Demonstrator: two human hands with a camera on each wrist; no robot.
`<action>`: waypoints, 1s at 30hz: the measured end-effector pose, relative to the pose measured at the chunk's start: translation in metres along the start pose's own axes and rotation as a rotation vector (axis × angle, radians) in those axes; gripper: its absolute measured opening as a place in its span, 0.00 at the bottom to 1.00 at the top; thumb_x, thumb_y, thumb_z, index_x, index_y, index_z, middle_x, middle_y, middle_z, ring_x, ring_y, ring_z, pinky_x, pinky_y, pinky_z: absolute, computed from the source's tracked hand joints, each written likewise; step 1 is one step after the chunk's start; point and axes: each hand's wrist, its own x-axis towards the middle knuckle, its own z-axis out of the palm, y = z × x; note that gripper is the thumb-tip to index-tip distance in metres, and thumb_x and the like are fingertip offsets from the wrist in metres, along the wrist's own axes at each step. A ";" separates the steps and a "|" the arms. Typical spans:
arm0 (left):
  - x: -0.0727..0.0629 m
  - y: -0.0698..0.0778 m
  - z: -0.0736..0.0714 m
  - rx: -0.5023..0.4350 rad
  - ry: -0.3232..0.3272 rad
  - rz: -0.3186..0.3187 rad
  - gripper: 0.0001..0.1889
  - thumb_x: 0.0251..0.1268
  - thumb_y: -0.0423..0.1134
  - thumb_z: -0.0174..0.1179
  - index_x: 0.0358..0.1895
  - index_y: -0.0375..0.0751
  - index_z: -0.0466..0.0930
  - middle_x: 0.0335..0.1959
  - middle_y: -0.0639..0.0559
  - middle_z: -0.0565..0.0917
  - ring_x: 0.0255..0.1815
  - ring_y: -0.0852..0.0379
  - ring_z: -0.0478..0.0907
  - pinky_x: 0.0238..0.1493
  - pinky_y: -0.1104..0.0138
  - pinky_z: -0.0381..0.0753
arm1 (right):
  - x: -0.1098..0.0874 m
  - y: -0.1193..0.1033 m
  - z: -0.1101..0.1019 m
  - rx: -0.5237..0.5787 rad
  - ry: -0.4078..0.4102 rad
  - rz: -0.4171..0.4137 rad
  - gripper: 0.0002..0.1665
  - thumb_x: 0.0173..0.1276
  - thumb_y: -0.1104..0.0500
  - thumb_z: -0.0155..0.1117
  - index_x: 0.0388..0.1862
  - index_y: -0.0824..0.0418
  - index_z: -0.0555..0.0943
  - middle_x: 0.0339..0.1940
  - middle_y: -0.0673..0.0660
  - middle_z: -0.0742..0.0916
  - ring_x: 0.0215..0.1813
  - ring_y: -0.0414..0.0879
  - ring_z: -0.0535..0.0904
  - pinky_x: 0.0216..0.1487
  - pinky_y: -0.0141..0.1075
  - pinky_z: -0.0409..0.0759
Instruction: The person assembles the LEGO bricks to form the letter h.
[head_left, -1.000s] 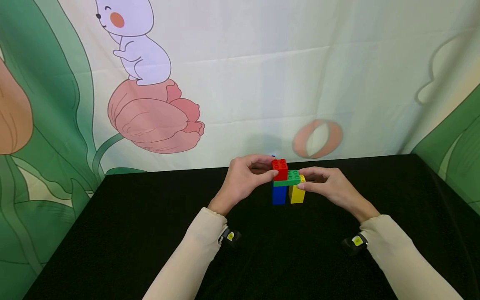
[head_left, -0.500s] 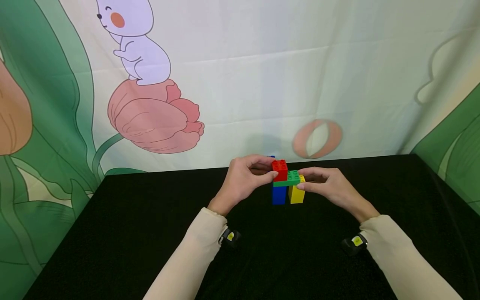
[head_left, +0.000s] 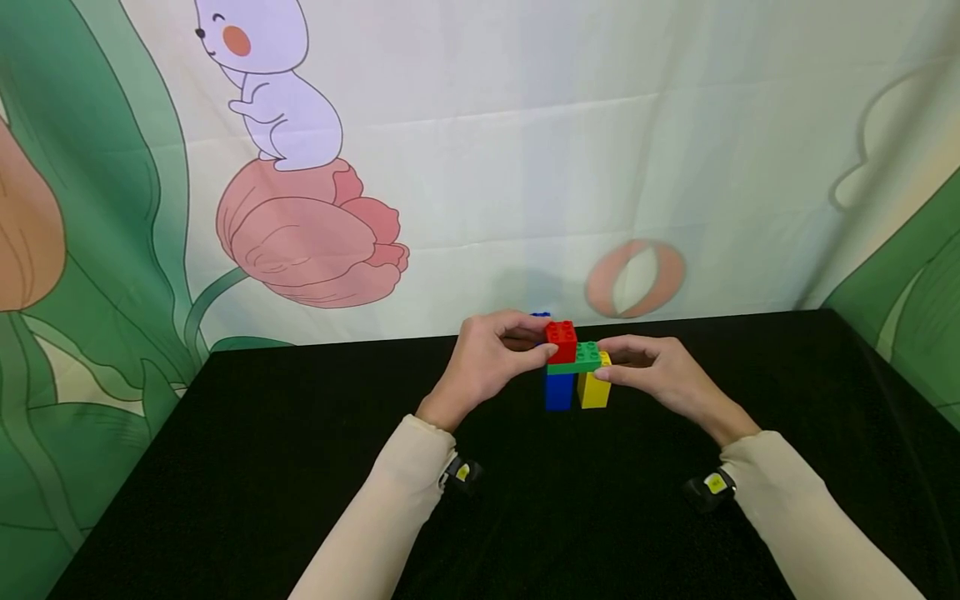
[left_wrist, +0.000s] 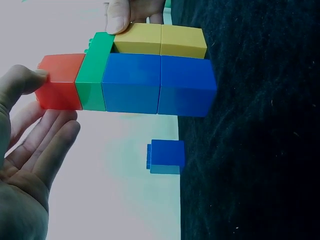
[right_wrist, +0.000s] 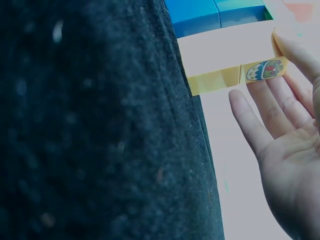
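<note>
A small toy-brick structure stands on the black tabletop in the head view. A green brick [head_left: 587, 357] bridges a blue brick column [head_left: 558, 391] and a yellow brick column [head_left: 595, 390]. On the green brick's left end sits a red brick [head_left: 562, 342]. My left hand [head_left: 491, 354] pinches the red brick between thumb and fingers, its thumb on the near face. On the other side, my right hand [head_left: 660, 371] pinches the top yellow brick, which bears a printed picture [right_wrist: 265, 70] in the right wrist view. Each column is two bricks high.
Behind the structure stands a separate blue brick [left_wrist: 167, 157], mostly hidden by my left hand in the head view. The black tabletop [head_left: 300, 467] ends at a printed cloth backdrop [head_left: 465, 183] just beyond the bricks.
Both hands keep their hold with almost no movement. Slightly more of the rear blue brick shows above my left fingers, and the red brick sits a touch lower in the head view.
</note>
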 end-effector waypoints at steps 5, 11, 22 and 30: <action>0.002 0.002 -0.001 0.005 0.001 0.016 0.17 0.68 0.32 0.74 0.59 0.36 0.88 0.51 0.46 0.89 0.47 0.54 0.89 0.51 0.66 0.88 | 0.002 -0.002 -0.002 -0.001 0.004 -0.010 0.31 0.74 0.48 0.73 0.69 0.60 0.81 0.66 0.62 0.84 0.62 0.58 0.82 0.59 0.46 0.83; 0.000 -0.001 -0.001 0.000 0.002 0.030 0.18 0.68 0.32 0.74 0.59 0.36 0.88 0.51 0.47 0.89 0.48 0.55 0.89 0.52 0.66 0.88 | 0.001 -0.002 0.000 0.016 0.005 -0.004 0.31 0.74 0.48 0.73 0.70 0.61 0.80 0.65 0.62 0.84 0.63 0.58 0.82 0.59 0.43 0.83; -0.003 -0.005 -0.001 -0.023 0.005 0.019 0.18 0.69 0.36 0.74 0.60 0.39 0.88 0.52 0.50 0.90 0.49 0.56 0.89 0.53 0.65 0.88 | 0.000 0.001 0.000 0.014 0.007 -0.007 0.31 0.74 0.48 0.73 0.70 0.60 0.81 0.65 0.61 0.84 0.63 0.57 0.82 0.60 0.46 0.83; 0.000 -0.016 -0.009 -0.126 0.004 -0.012 0.18 0.73 0.42 0.71 0.61 0.40 0.88 0.54 0.51 0.90 0.51 0.54 0.88 0.54 0.62 0.88 | 0.000 0.000 0.001 0.016 0.007 -0.007 0.31 0.73 0.49 0.74 0.70 0.61 0.81 0.65 0.62 0.85 0.62 0.57 0.82 0.58 0.41 0.84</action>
